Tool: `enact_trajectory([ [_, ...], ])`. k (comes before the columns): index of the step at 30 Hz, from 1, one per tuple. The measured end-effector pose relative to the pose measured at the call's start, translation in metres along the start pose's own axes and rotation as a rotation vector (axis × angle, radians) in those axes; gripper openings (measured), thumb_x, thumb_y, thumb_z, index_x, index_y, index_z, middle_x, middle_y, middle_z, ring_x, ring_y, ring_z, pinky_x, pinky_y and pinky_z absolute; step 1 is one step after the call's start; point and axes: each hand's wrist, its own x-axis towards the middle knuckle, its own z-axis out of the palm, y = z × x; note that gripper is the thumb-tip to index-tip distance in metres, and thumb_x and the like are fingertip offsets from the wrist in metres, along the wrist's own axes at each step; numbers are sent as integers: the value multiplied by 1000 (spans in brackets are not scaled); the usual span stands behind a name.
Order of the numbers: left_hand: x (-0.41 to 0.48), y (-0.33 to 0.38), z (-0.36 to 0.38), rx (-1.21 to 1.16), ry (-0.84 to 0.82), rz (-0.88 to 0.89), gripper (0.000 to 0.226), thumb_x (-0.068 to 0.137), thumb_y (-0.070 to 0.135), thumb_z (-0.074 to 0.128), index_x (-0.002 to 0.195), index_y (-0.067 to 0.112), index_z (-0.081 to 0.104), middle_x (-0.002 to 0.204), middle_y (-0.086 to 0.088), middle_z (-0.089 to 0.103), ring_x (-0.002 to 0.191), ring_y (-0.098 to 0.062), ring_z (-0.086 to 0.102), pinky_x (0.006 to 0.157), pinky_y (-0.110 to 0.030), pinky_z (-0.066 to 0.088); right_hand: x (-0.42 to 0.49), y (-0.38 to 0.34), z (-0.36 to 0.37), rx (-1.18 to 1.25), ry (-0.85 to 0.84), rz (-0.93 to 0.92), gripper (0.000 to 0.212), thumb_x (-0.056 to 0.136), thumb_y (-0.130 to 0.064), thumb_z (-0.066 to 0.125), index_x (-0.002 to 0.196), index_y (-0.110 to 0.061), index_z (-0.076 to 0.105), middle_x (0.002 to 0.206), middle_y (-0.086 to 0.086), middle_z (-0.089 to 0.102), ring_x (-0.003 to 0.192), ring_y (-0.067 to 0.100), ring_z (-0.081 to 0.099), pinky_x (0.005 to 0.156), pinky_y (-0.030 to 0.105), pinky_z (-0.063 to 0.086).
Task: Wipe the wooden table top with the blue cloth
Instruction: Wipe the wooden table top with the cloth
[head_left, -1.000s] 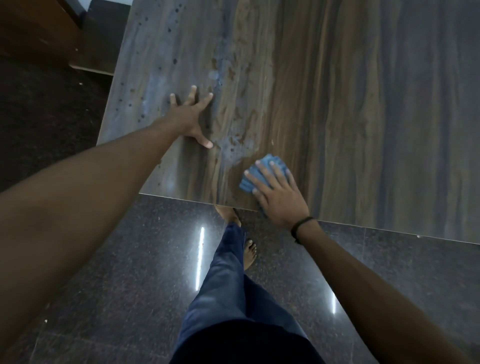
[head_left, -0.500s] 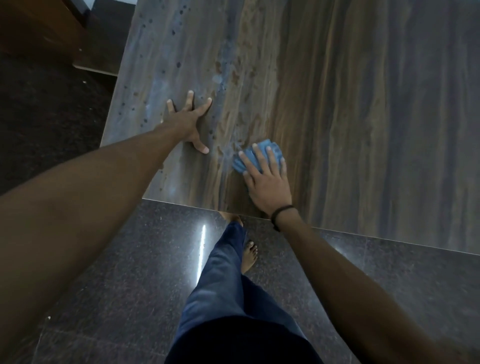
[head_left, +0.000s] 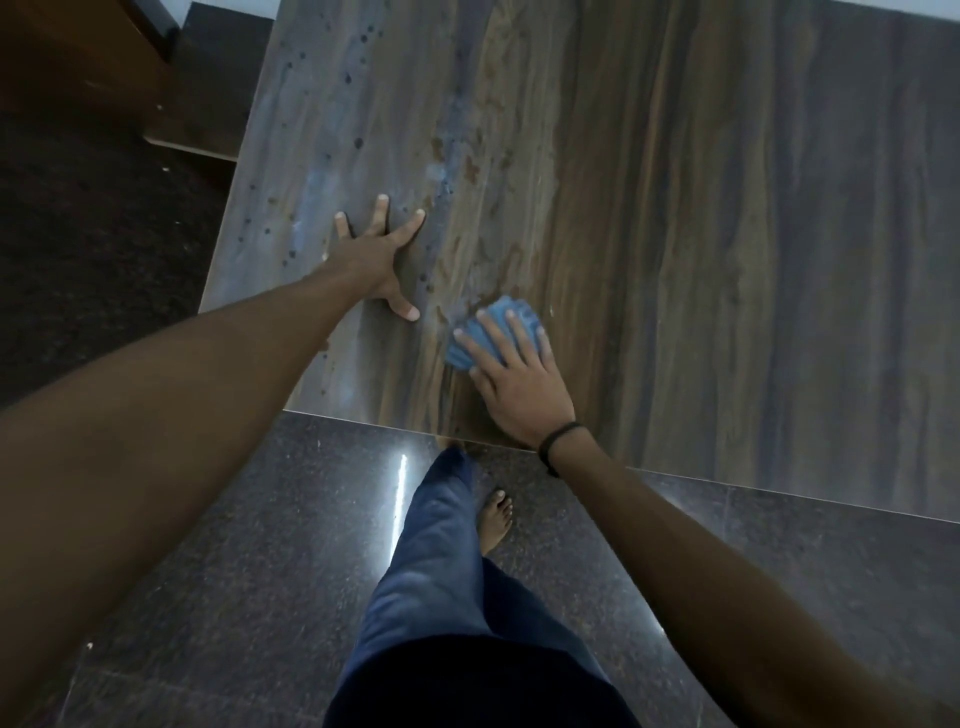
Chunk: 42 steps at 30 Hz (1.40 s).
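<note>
At the far left, a dark floor (head_left: 78, 291) is seen beside the table. Next comes the wooden table top (head_left: 727, 260), and its left part is covered with dark spots (head_left: 358, 143) and a pale, dusty film. The left hand (head_left: 376, 254) is laid flat on that dirty part, with the fingers spread wide. Nothing is held in it; the body is only propped up by it, and it has been kept in the same place as a second ago.

A little to the right, near the front edge, the blue cloth (head_left: 493, 330) is pressed down on the wood under the right hand (head_left: 514, 379). The cloth is bunched up and is pinned by flat, stretched fingers, not squeezed in a fist. A black band (head_left: 558, 441) is worn on that wrist.

Over the last second the cloth has been pushed away from the front edge and toward the left hand. So a wiping stroke is being made. A smeared, pale patch is seen just beside the cloth, so this spot is likely still being cleaned. The spotted strip at the left looks untouched, so much wiping is probably left. Further right, the wood looks darker and cleaner.
</note>
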Motion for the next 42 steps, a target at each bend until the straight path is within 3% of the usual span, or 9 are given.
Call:
enact_trajectory([
  [3,-2,1,1,-3,9,9,144,54,56,91,145,59,-20,158,9,-36,143,-52,-21,111,-72,20,-25,28,-3,-56,-39,-127,52,106,-44,27,158,-39,20,167,-6,17,155,25,10,122,56,16],
  [5,-2,0,0,-12,8,13,143,54,55,91,145,59,-20,158,9,-37,143,-53,-22,111,-73,18,-5,48,-13,-46,-23,-32,53,106,-45,24,158,-39,19,167,-6,17,155,25,9,121,57,17],
  [9,2,-2,2,-10,4,21,145,52,58,91,144,60,-21,157,9,-37,143,-53,-22,110,-74,18,45,23,-22,111,-1,180,53,107,-45,23,159,-38,17,168,-5,12,155,25,0,123,54,3],
  [14,7,-4,5,-39,20,34,147,49,57,92,143,62,-21,156,10,-38,142,-53,-24,110,-75,16,0,31,-12,-42,-58,-97,54,106,-45,23,159,-37,16,167,-6,16,155,24,7,124,53,11],
  [20,14,-1,-1,12,-40,21,148,51,60,90,141,59,-27,152,6,-46,139,-55,-28,110,-76,12,72,33,-29,101,-11,217,54,107,-45,21,160,-37,12,168,-5,8,155,26,-2,124,56,2],
  [25,39,13,-83,60,-8,56,158,34,68,81,148,47,-27,154,-8,-43,142,-48,-29,114,-70,-1,21,29,-16,-7,-43,-43,54,107,-46,25,159,-37,17,167,-7,17,155,23,7,124,53,10],
  [31,61,18,-91,10,-70,2,148,52,58,89,146,52,-25,154,2,-43,141,-50,-28,113,-73,10,91,45,-33,101,0,232,54,107,-46,22,159,-38,13,168,-7,9,155,24,-1,124,53,4],
  [36,63,12,-81,-6,-32,24,145,56,55,90,148,52,-22,156,4,-40,141,-53,-26,111,-73,17,54,52,-27,-29,-32,-13,55,106,-47,23,159,-37,13,167,-6,14,155,23,5,124,52,11],
  [42,69,17,-85,-1,-71,8,147,56,54,90,145,53,-27,154,2,-43,139,-54,-29,110,-75,16,129,55,-42,128,9,288,55,106,-47,22,159,-38,12,168,-5,7,155,26,-2,123,55,2],
])
